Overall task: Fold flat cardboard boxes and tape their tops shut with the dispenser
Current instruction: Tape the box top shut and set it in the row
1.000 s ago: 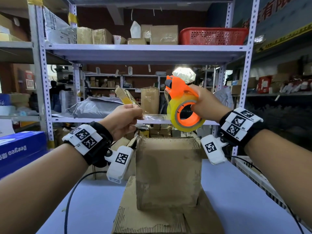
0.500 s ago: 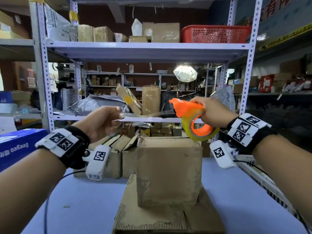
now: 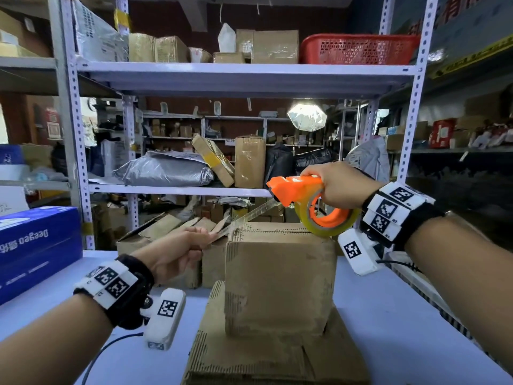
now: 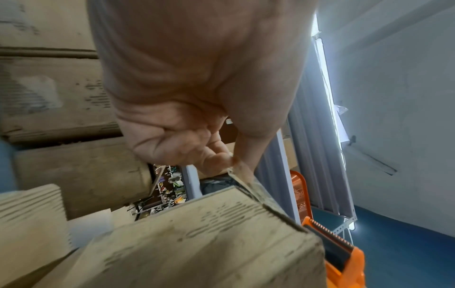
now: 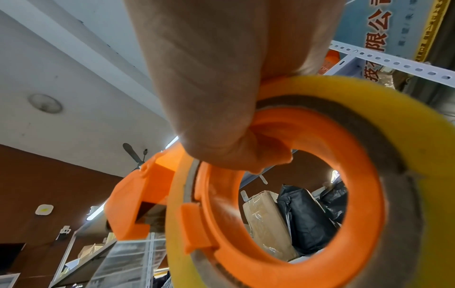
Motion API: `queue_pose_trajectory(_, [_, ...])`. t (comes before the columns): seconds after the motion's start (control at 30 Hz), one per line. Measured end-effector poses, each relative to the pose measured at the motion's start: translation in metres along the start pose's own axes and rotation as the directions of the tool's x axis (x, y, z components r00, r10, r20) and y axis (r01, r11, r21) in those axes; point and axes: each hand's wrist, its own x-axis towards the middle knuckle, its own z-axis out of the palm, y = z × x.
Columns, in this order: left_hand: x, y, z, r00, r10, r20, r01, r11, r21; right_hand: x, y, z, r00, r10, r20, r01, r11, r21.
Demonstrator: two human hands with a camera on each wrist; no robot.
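A folded brown cardboard box [image 3: 279,279] stands upright on a stack of flat cardboard [image 3: 266,359]. My right hand [image 3: 333,184] grips the orange tape dispenser [image 3: 305,195] with its yellowish roll, just above the box's top right edge. A clear tape strip [image 3: 249,216] runs from the dispenser down-left to my left hand [image 3: 183,251], which pinches its free end at the box's top left corner. In the left wrist view the left hand's fingers [image 4: 216,155] pinch the tape beside the box corner [image 4: 221,224]. The right wrist view shows the dispenser [image 5: 283,194] close up.
A blue carton [image 3: 36,245] sits at the left on the pale table [image 3: 388,323]. Open cardboard boxes [image 3: 166,234] stand behind the left hand. Metal shelving [image 3: 238,76] loaded with parcels and a red basket [image 3: 358,48] rises behind the table.
Both hands have come down from chest height to the box top. The pulled tape strip between them now slopes over the box's top left edge.
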Motion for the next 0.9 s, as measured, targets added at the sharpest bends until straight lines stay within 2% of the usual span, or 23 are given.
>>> queue_pose_trajectory(0.13, [0.001, -0.013, 0.001, 0.999, -0.013, 0.034, 0.014, 1.0, -0.025, 0.001, -0.003, 0.001, 1.0, -0.004, 0.006, 0.004, 1.0, -0.013])
queue_pose_trajectory(0.3, [0.004, -0.026, 0.002, 1.0, -0.026, 0.0, 0.026, 0.999, -0.033, 0.004, -0.009, 0.003, 1.0, 0.011, 0.011, -0.01, 0.999, -0.042])
queue_pose_trajectory(0.37, [0.006, -0.026, 0.001, 1.0, 0.011, -0.02, -0.013, 0.997, -0.071, 0.005, -0.009, 0.003, 1.0, 0.013, 0.02, -0.012, 0.999, -0.048])
queue_pose_trajectory(0.5, [0.009, -0.011, -0.007, 0.985, 0.158, -0.076, -0.171, 0.961, -0.216, 0.007, -0.009, 0.003, 0.999, 0.013, 0.034, -0.011, 0.999, -0.047])
queue_pose_trajectory(0.57, [0.011, -0.008, -0.007, 0.979, 0.167, -0.12, -0.191, 0.952, -0.238, 0.008, -0.01, 0.004, 0.999, 0.009, 0.035, -0.007, 0.999, -0.047])
queue_pose_trajectory(0.63, [0.011, -0.013, -0.004, 0.984, 0.129, -0.121, -0.149, 0.972, -0.18, 0.008, -0.01, 0.005, 0.999, 0.01, 0.036, -0.008, 0.999, -0.038])
queue_pose_trajectory(0.73, [0.01, -0.033, 0.005, 0.999, 0.033, -0.019, -0.035, 0.994, -0.105, 0.009, -0.009, 0.006, 0.999, 0.013, 0.031, -0.012, 0.999, -0.03])
queue_pose_trajectory(0.8, [0.014, -0.045, 0.014, 1.0, 0.003, 0.022, 0.0, 0.994, -0.108, 0.01, -0.01, 0.008, 1.0, 0.011, 0.025, -0.01, 1.0, -0.026])
queue_pose_trajectory(0.9, [0.024, -0.054, 0.023, 1.0, -0.025, 0.018, 0.027, 0.99, -0.136, 0.01, -0.011, 0.009, 1.0, 0.014, 0.017, -0.014, 1.0, -0.018])
